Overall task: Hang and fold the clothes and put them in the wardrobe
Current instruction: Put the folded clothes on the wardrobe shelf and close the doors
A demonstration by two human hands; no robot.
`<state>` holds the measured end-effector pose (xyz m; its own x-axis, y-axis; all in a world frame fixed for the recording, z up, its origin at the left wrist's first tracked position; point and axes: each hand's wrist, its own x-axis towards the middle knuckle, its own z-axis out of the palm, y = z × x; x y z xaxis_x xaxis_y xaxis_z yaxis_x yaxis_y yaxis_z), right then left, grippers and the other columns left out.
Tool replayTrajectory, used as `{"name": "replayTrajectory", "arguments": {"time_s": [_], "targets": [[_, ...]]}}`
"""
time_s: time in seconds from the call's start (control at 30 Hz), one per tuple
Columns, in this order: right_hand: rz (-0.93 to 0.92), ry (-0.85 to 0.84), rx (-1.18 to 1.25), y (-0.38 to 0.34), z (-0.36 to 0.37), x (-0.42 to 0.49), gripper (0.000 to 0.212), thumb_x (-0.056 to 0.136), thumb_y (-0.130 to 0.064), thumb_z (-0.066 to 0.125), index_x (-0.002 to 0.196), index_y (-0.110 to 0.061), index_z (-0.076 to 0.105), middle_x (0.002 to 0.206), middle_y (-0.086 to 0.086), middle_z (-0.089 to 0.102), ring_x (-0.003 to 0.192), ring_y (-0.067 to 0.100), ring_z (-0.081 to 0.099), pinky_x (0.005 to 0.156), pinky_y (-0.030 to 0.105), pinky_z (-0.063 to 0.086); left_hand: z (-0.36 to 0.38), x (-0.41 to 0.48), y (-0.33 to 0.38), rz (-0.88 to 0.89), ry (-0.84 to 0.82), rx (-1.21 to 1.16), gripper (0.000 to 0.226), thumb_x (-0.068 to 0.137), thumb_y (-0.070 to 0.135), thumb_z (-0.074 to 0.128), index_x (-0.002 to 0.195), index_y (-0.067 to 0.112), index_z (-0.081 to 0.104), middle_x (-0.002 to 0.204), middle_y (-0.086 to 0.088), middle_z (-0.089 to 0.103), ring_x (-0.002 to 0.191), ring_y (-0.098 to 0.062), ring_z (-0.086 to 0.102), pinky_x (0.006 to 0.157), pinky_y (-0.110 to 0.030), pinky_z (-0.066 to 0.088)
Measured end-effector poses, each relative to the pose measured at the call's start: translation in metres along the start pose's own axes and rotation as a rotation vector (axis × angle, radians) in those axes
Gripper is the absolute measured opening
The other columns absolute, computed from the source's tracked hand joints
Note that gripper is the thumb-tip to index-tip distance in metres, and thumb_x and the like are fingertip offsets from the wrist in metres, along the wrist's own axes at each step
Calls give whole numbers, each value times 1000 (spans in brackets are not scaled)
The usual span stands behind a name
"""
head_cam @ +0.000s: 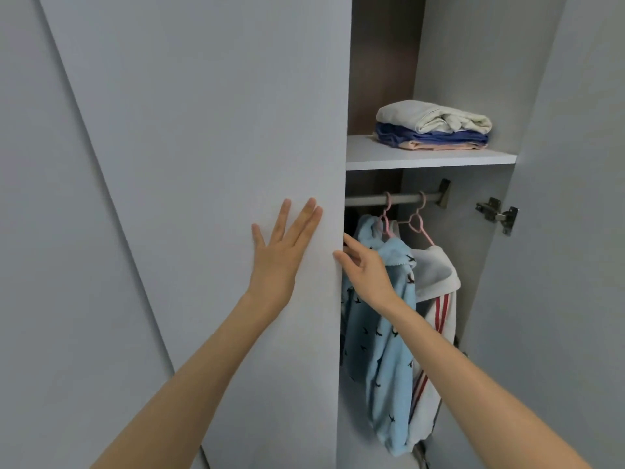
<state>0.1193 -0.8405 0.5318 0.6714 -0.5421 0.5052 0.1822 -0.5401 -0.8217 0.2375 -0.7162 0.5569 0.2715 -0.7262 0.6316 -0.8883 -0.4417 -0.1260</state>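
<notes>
Grey wardrobe [449, 45], half open. The left hand [274, 262] lies flat, fingers straight, on the wardrobe door [203, 130]. The door's upright free edge, just rightward, is pinched by the right hand [365, 269]. Beyond hang a blue bird-print top [382, 350] and a striped white top [436, 275]; folded clothes [436, 126] sit on the shelf [429, 162] above.

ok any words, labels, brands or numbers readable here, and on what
No text can be read.
On the door, shelf and folded stack: none.
On the blue top: only small dark bird shapes.
On the white top: only red stripes.
On the hinge: any stamp is too small to tell.
</notes>
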Motion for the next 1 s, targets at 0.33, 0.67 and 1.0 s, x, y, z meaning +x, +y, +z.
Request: {"name": "replayTrajectory", "arguments": {"time_s": [0.33,0.67,1.0], "targets": [[36,-4,9,30,-2,48,30,99,-15,49,127,-13,59,107,-7,67,97,0,64,84,15,51,43,37,0,-88,38,136,134,65,0,83,148,22,-21,154,5,-30,144,-29,-18,103,-69,17],[105,40,-58,38,4,68,21,99,-20,48,109,-16,67,93,-1,70,84,7,65,77,19,52,58,36,-17,-45,1,292,112,73,5,76,152,19,-2,160,-1,-9,147,-26,-5,109,-61,9],[248,116,-90,23,4,51,32,100,-24,44,124,-9,59,120,4,63,108,17,58,96,37,48,8,30,-7,-93,-91,44,70,97,25,46,152,25,2,159,2,10,143,-20,19,113,-47,19]]}}
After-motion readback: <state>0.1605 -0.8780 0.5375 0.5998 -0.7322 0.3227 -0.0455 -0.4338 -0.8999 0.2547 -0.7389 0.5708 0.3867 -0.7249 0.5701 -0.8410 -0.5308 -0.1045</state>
